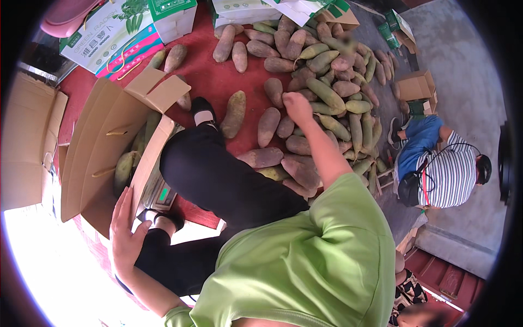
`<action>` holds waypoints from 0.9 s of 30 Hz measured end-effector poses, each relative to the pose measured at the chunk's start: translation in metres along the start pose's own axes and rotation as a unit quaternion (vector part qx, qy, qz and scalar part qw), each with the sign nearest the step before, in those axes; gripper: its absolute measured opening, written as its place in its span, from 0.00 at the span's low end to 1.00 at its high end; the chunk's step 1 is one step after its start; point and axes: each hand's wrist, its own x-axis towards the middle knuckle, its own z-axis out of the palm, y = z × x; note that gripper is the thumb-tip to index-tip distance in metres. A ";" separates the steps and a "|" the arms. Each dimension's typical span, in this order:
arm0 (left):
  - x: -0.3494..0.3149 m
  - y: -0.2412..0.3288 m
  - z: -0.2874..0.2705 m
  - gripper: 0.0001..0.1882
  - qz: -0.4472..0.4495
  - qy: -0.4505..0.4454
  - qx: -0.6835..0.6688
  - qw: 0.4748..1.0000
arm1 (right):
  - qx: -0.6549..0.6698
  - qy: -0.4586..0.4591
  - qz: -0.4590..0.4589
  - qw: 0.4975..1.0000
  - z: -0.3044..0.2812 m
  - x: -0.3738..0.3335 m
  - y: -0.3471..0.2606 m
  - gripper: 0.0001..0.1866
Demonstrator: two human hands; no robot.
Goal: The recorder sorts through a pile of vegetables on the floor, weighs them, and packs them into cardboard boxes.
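Observation:
My right hand (298, 110) reaches over the left side of a heap of long green radishes (325, 94), many coated in brownish-pink soil. Its fingers are curled together beside a soil-coated radish (273, 91); what they hold, if anything, is hidden. My left hand (126, 234) lies with fingers stretched out against the near side of an open cardboard box (92, 158). Inside that box are several green radishes (124, 170), partly covered by its wall. Beneath it, a scale with a lit green display (163, 194) shows by my foot.
Printed white and green cartons (117, 35) stand at the far left, near a pink stool (71, 16). Loose radishes (233, 114) lie on the red carpet (204, 65) around my feet. To the right, a person in a striped shirt (449, 174) is near a small carton (417, 86).

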 end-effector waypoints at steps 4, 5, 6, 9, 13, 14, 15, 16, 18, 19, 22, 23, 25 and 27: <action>-0.004 -0.007 -0.004 0.36 0.017 -0.008 -0.025 1.000 | -0.125 0.052 0.104 0.985 -0.040 -0.003 0.045 0.18; -0.003 -0.009 -0.002 0.36 0.019 -0.009 -0.026 0.999 | -0.170 0.029 0.147 0.974 -0.048 -0.002 0.060 0.23; -0.003 -0.009 -0.001 0.36 0.025 -0.004 -0.066 0.998 | -0.213 0.006 0.191 0.958 -0.056 -0.001 0.072 0.27; 0.000 -0.009 -0.005 0.38 0.038 0.001 -0.091 0.995 | -0.234 -0.010 0.262 0.936 -0.075 -0.001 0.094 0.35; 0.004 -0.011 -0.006 0.38 0.025 0.008 -0.094 0.995 | -0.246 -0.025 0.290 0.924 -0.072 0.002 0.111 0.40; 0.005 -0.009 -0.006 0.38 0.024 0.007 -0.093 0.995 | -0.224 -0.051 0.307 0.924 -0.072 0.002 0.112 0.42; 0.006 -0.009 -0.005 0.38 0.017 0.006 -0.096 0.995 | -0.201 -0.078 0.320 0.923 -0.071 0.006 0.108 0.44; 0.007 -0.008 -0.005 0.37 0.011 0.004 -0.099 0.995 | -0.199 -0.081 0.319 0.923 -0.074 0.008 0.099 0.44; 0.011 -0.006 -0.004 0.38 0.009 0.001 -0.100 0.995 | -0.251 -0.103 0.345 0.898 -0.082 0.012 0.083 0.42; 0.013 -0.004 -0.003 0.38 0.010 -0.001 -0.103 0.995 | -0.251 -0.103 0.347 0.897 -0.080 0.014 0.089 0.42; 0.017 -0.002 0.002 0.39 0.021 0.005 -0.095 0.995 | -0.242 -0.062 0.372 0.894 -0.065 0.020 0.110 0.37; 0.020 -0.002 0.003 0.39 0.023 0.003 -0.096 0.995 | -0.225 -0.042 0.382 0.895 -0.061 0.019 0.115 0.34; 0.016 -0.002 0.001 0.42 0.010 -0.012 -0.077 0.997 | -0.204 -0.028 0.385 0.900 -0.056 0.020 0.104 0.31; 0.012 -0.002 0.001 0.40 0.011 -0.001 -0.088 0.996 | -0.231 -0.055 0.358 0.903 -0.055 0.013 0.088 0.30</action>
